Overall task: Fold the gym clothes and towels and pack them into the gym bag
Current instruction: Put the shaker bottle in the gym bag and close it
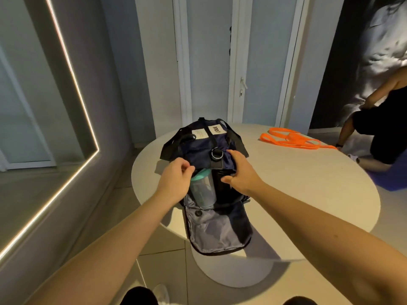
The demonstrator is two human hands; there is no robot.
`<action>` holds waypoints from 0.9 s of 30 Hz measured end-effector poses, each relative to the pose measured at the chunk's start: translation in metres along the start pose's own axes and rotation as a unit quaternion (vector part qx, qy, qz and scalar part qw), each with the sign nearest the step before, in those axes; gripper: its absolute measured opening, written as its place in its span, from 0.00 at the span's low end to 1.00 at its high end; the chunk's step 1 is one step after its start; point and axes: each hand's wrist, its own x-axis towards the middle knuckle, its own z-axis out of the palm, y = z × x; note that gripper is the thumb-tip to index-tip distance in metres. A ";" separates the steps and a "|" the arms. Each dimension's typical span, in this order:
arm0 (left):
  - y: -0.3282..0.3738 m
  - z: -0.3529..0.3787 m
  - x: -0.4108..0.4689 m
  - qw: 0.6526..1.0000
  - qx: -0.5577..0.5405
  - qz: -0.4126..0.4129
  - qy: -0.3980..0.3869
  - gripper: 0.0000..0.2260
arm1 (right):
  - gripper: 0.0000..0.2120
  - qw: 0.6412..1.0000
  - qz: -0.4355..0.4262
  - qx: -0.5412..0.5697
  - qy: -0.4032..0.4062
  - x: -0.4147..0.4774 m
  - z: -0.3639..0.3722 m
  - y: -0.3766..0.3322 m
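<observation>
Head view. Gym bag (198, 148), navy with black straps, lies on the round white table (308, 194), toward the table's left edge, with its end compartment facing the near edge. The end flap (218, 230) is unzipped and folded down flat; it reaches over the near edge with its grey lining up. A bottle (202, 190), translucent with a teal lid, lies inside the opened compartment on its left side, lid pointing into the bag. A metal D-ring (217, 154) sits on top of the bag just above the opening. Left hand (176, 177): at the upper left rim of the opening, just beside the bottle lid, fingers curled in against the thumb. Grip together, but I cannot tell whether any fabric or zip pull is caught in it. Right hand (241, 170): at the upper right of the opening, fingers laid over the top fabric, thumb under the rim. Grip clamped on the gym bag there. Orange bands (290, 139) lie loose near the table's far right edge, well apart from the bag. No folded clothes or towels can be made out; the compartment interior beside the bottle is too dark to read. Off the table: a second person (383, 133) low at the right, and a light strip (72, 69) on the left wall.
</observation>
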 end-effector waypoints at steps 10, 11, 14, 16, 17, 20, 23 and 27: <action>-0.024 0.033 -0.107 0.911 0.226 0.220 -0.267 0.39 | 0.06 0.990 0.032 -0.010 0.141 -0.062 0.005 0.036; -0.031 0.040 -0.116 0.891 0.262 0.240 -0.282 0.39 | 0.05 0.992 0.047 -0.014 0.113 -0.067 0.007 0.041; -0.046 0.052 -0.127 0.874 0.298 0.283 -0.258 0.26 | 0.08 0.994 0.087 -0.043 0.048 -0.081 0.011 0.047; -0.046 0.051 -0.125 0.877 0.294 0.308 -0.224 0.15 | 0.12 0.991 0.112 -0.070 -0.003 -0.087 0.009 0.044; -0.044 0.050 -0.123 0.882 0.284 0.320 -0.199 0.13 | 0.15 0.990 0.122 -0.072 -0.027 -0.089 0.009 0.044; -0.031 0.038 -0.114 0.906 0.239 0.332 -0.112 0.10 | 0.17 0.989 0.126 -0.027 -0.078 -0.092 0.005 0.040; -0.014 0.018 -0.097 0.927 0.193 0.316 -0.051 0.07 | 0.06 0.986 0.133 0.081 -0.053 -0.092 -0.007 0.032; -0.001 0.004 -0.061 0.933 0.189 0.303 0.040 0.06 | 0.09 0.978 0.132 0.160 0.026 -0.083 -0.022 0.021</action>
